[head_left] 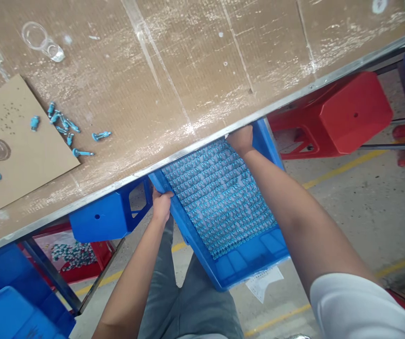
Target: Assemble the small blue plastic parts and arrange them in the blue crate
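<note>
A blue plastic crate [248, 259] filled with rows of several small blue parts [219, 197] sits on my lap, its far end under the table edge. My left hand [161, 205] is closed on the crate's left rim. My right hand [241, 140] grips the crate's far right rim, just under the metal table edge [188, 149]. Several loose blue parts [66, 127] lie on the cardboard-covered tabletop at the left, apart from both hands.
A cardboard sheet [29, 155] with more blue pieces lies at far left, clear plastic rings [42, 41] beyond it. Under the table stand a blue stool [107, 219], a red stool [346, 113], a red bin of parts [75, 256] and blue crates [15, 301].
</note>
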Demonstrator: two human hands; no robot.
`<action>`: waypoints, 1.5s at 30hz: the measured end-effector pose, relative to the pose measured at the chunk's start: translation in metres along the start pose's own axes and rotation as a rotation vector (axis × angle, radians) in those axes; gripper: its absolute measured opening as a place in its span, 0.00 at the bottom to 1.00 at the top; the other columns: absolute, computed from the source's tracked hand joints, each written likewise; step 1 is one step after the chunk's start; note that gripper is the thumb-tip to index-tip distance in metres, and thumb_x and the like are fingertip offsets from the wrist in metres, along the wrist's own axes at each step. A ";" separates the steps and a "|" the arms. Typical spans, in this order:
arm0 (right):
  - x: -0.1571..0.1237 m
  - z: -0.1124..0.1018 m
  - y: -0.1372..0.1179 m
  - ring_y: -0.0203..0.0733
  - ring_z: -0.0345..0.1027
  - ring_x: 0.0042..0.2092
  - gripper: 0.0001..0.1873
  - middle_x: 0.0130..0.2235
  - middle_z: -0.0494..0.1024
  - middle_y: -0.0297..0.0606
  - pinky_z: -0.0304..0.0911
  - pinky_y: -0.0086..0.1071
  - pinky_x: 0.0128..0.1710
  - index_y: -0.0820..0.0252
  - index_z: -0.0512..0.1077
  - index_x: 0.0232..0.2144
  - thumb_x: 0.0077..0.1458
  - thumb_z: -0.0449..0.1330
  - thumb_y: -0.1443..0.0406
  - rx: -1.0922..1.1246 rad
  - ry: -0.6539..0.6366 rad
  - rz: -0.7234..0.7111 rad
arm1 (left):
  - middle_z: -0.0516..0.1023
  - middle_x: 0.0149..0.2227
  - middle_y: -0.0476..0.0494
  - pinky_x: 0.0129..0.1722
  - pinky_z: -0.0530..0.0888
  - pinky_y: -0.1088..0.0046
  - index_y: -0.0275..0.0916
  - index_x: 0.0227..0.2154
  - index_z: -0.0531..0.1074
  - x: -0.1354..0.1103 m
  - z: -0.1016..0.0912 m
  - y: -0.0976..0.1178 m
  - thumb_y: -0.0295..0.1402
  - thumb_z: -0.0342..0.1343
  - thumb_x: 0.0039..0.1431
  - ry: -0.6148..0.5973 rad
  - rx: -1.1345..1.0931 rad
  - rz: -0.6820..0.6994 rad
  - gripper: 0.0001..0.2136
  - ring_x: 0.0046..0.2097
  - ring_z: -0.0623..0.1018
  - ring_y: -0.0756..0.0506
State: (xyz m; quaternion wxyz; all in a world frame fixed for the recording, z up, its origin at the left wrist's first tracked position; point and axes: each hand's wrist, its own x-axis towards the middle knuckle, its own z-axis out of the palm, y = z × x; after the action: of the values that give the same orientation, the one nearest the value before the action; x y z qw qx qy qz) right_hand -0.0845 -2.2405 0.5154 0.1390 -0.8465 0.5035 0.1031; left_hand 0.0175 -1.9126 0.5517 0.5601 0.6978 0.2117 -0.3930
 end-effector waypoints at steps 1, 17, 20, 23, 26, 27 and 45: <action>-0.005 -0.002 -0.002 0.59 0.72 0.54 0.19 0.47 0.80 0.56 0.66 0.43 0.54 0.68 0.78 0.47 0.61 0.56 0.61 -0.003 0.003 -0.006 | 0.79 0.34 0.48 0.44 0.75 0.63 0.41 0.47 0.72 0.000 0.000 0.000 0.21 0.57 0.33 0.002 0.000 -0.005 0.30 0.37 0.78 0.43; -0.009 0.001 -0.007 0.56 0.73 0.53 0.21 0.48 0.80 0.52 0.68 0.38 0.52 0.63 0.77 0.51 0.58 0.60 0.58 -0.001 -0.062 -0.023 | 0.80 0.36 0.48 0.44 0.75 0.63 0.43 0.45 0.73 0.004 -0.002 -0.005 0.20 0.57 0.35 -0.016 0.003 0.017 0.28 0.38 0.79 0.43; -0.007 0.003 -0.004 0.56 0.73 0.53 0.21 0.48 0.80 0.51 0.68 0.39 0.52 0.63 0.78 0.49 0.57 0.61 0.58 -0.030 -0.070 -0.044 | 0.80 0.36 0.47 0.45 0.75 0.63 0.43 0.45 0.73 0.004 -0.002 -0.005 0.20 0.57 0.35 -0.010 0.000 0.006 0.28 0.39 0.79 0.42; -0.005 0.005 0.001 0.57 0.72 0.53 0.22 0.49 0.80 0.50 0.67 0.40 0.53 0.62 0.77 0.50 0.56 0.62 0.57 -0.040 -0.053 -0.075 | 0.80 0.36 0.47 0.45 0.75 0.62 0.43 0.45 0.73 0.002 -0.001 -0.003 0.20 0.57 0.35 -0.001 0.004 -0.009 0.28 0.40 0.79 0.41; -0.003 0.006 0.005 0.57 0.73 0.53 0.23 0.50 0.80 0.48 0.66 0.40 0.54 0.59 0.77 0.52 0.54 0.64 0.57 -0.042 -0.044 -0.098 | 0.81 0.37 0.46 0.45 0.75 0.62 0.43 0.46 0.74 0.000 0.000 0.000 0.20 0.57 0.36 0.002 0.017 -0.022 0.28 0.41 0.80 0.40; -0.003 0.006 0.005 0.57 0.73 0.53 0.23 0.50 0.80 0.48 0.66 0.40 0.54 0.59 0.77 0.52 0.54 0.64 0.58 -0.044 -0.047 -0.100 | 0.81 0.38 0.46 0.46 0.75 0.61 0.43 0.46 0.74 0.000 0.000 0.000 0.20 0.57 0.36 0.001 0.021 -0.022 0.28 0.41 0.80 0.40; -0.001 0.008 0.012 0.60 0.72 0.53 0.22 0.50 0.80 0.49 0.66 0.42 0.54 0.59 0.79 0.50 0.56 0.62 0.55 -0.106 -0.041 -0.089 | 0.79 0.35 0.48 0.44 0.74 0.65 0.44 0.45 0.73 0.003 -0.002 -0.005 0.21 0.57 0.35 -0.001 0.010 0.004 0.28 0.37 0.78 0.43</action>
State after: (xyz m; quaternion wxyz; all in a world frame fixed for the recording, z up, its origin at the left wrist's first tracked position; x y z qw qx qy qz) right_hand -0.0957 -2.2417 0.5065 0.1086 -0.8720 0.4561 0.1406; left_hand 0.0164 -1.9100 0.5460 0.5575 0.7010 0.2077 -0.3933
